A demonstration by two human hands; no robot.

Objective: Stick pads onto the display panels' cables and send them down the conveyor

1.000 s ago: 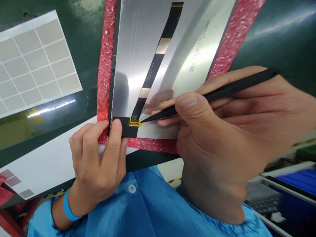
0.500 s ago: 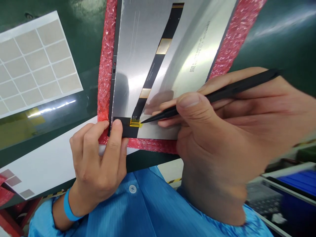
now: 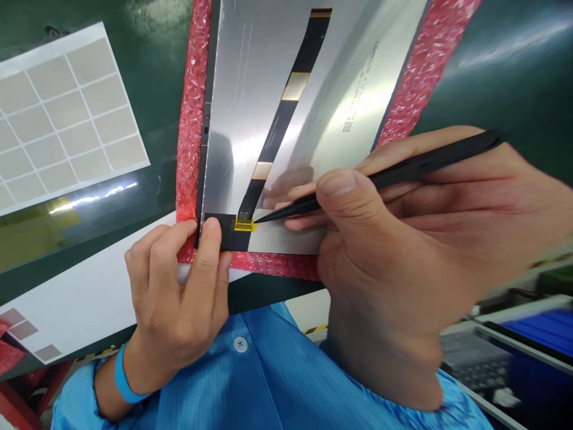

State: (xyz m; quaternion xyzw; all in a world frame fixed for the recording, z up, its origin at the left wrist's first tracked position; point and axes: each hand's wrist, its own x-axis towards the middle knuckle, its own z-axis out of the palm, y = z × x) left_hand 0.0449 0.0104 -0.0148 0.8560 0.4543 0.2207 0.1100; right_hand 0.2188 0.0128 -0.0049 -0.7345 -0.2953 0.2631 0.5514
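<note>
Hardly anything shifted in half a second: right hand (image 3: 394, 239) kept the black pointed tool (image 3: 416, 161) at the yellow tape (image 3: 244, 224)

Both hands and the silver panel (image 3: 242, 89) held almost the same places as in the earlier frame; the whole view had drifted only a touch. The panel lay back side up on pink bubble wrap (image 3: 188, 143), which showed along its left, right and near edges, on a dark green table (image 3: 483, 89).

The right hand's fingers were closed around the tool, thumb on its near side, the point aimed left. That point sat at the right end of the tape; whether it touched or stopped just beside, I could not tell.

The tape crossed the near end of a dark ribbon cable (image 3: 276, 131), which ran from there toward the far right over the panel.

The left hand (image 3: 174, 286), a blue band (image 3: 123, 376) at its wrist, had its fingers bent at the panel's near left corner. Its index finger rested on the black patch (image 3: 242, 242), left of the tape. I could not tell whether the thumb, at the near edge, was pinching.

Farther left lay a sheet of grey squares (image 3: 80, 107); nearer lay a white sheet (image 3: 98, 286).
</note>
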